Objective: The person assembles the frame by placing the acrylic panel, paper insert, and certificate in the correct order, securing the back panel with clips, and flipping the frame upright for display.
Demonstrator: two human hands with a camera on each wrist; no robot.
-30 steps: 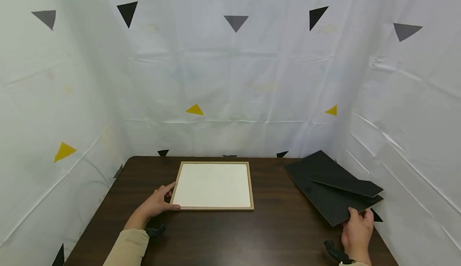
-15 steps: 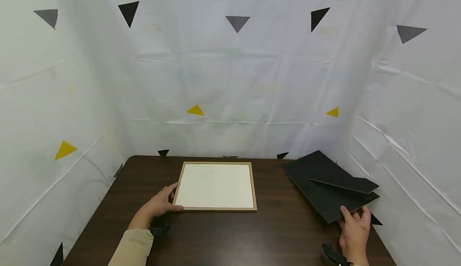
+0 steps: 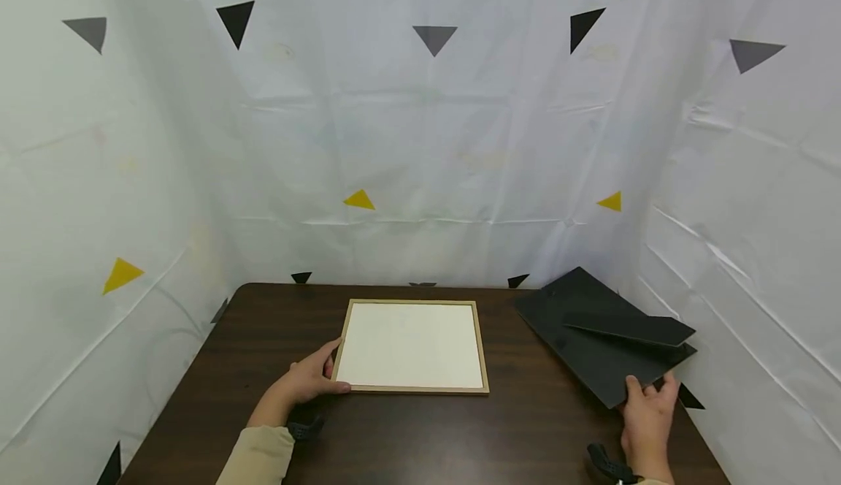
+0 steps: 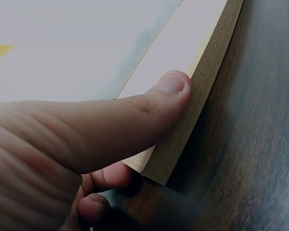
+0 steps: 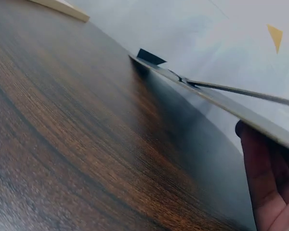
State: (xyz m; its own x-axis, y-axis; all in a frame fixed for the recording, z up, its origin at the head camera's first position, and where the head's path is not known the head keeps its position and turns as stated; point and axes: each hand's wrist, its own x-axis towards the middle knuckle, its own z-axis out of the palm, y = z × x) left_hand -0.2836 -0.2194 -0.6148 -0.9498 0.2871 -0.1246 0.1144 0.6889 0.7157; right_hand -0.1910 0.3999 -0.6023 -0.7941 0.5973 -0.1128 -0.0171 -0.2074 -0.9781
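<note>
In the head view a light wooden picture frame (image 3: pixel 420 391) with a white panel inside lies on the dark table. My left hand (image 3: pixel 304 384) grips its near left corner. The left wrist view shows the thumb (image 4: pixel 149 113) against the outer side of the frame (image 4: pixel 209 72), with fingertips round the corner. At the right, my right hand (image 3: pixel 647 418) holds the near edge of a black frame backing board (image 3: pixel 601 368), which has a stand leg (image 3: pixel 634 329) lifted off it. Seen from the right wrist, the board (image 5: pixel 216 107) slopes up from the table, fingers (image 5: pixel 260 163) under its edge.
White sheets with black, grey and yellow triangles hang behind the table (image 3: pixel 420 441) and on both sides. The board's far part is close to the right sheet (image 3: pixel 736 251). Dark straps sit at both wrists.
The picture frame has slid right and slightly nearer, with my left hand still on its corner. The backing board stays in my right hand, shifted only slightly.
</note>
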